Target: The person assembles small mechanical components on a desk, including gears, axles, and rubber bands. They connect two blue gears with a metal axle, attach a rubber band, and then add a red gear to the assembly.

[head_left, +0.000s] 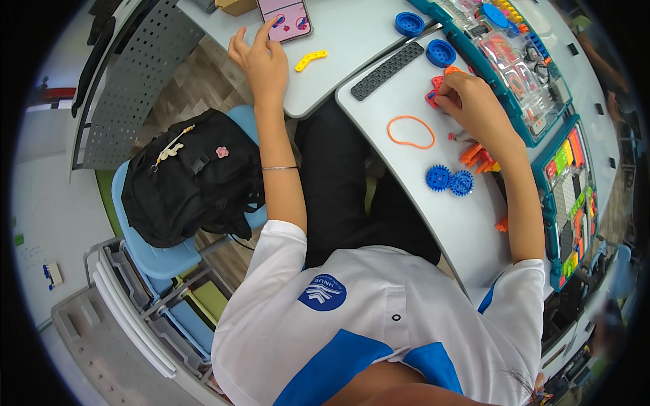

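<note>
My left hand point(264, 64) reaches over the table with its fingers apart, the index fingertip on or just above the screen of a phone point(298, 13). A yellow bent beam point(311, 60) lies right of that hand. On the right-hand table my right hand point(467, 98) has its thumb and fingers closed on a red plastic building piece point(432, 96). An orange piece point(451, 70) shows just beyond these fingers. Nearby are an orange rubber band point(411, 118), two blue gears point(450, 180) side by side, and orange pieces point(478, 158) partly under my right wrist.
A dark grey studded plate point(387, 71) and two blue wheels point(409, 24) lie farther off. Teal-edged cases point(525, 122) of sorted parts line the right side. A black backpack point(196, 183) rests on a blue chair point(145, 237) at my left. A gap separates the tables.
</note>
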Demonstrator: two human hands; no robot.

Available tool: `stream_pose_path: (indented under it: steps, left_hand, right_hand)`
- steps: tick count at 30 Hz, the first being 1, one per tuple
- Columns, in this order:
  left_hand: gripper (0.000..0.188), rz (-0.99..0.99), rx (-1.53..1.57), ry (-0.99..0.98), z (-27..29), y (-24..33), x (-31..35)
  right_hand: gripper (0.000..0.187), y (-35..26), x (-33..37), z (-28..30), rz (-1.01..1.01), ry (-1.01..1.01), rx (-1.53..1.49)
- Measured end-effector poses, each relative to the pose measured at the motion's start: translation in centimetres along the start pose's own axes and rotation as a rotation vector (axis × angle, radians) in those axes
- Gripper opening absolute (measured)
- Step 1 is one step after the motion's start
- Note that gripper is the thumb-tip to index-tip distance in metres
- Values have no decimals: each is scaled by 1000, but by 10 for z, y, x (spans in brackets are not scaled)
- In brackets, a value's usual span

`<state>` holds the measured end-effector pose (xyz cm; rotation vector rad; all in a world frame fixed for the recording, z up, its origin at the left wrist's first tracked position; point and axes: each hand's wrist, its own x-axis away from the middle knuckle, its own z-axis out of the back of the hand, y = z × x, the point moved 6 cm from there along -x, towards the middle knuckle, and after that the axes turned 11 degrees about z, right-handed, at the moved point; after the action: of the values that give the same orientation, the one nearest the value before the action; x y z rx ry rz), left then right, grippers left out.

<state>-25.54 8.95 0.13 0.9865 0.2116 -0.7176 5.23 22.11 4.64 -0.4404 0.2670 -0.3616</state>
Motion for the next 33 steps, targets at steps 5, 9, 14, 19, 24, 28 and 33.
stream_pose_path:
  steps: [5,9,14,19,24,28,33]
  left_hand:
    - [40,-10,34,53,-1,1,-1]
    - [37,5,95,62,6,1,0]
    - [36,-2,48,61,-1,-4,0]
    - [33,-145,-56,158,5,-2,-5]
    - [28,-226,193,1,13,64,34]
    - [30,-433,180,-397,-10,139,96]
    - [32,-451,191,-493,-39,155,119]
  right_hand:
    - [14,-2,1,1,20,7,35]
    - [14,-3,1,1,20,7,34]
    - [15,-5,1,2,34,6,46]
    - [16,3,3,-1,82,20,107]
    - [17,-2,1,-4,144,21,119]
    - [17,-5,1,-3,138,-46,90]
    - [14,-7,4,12,196,42,110]
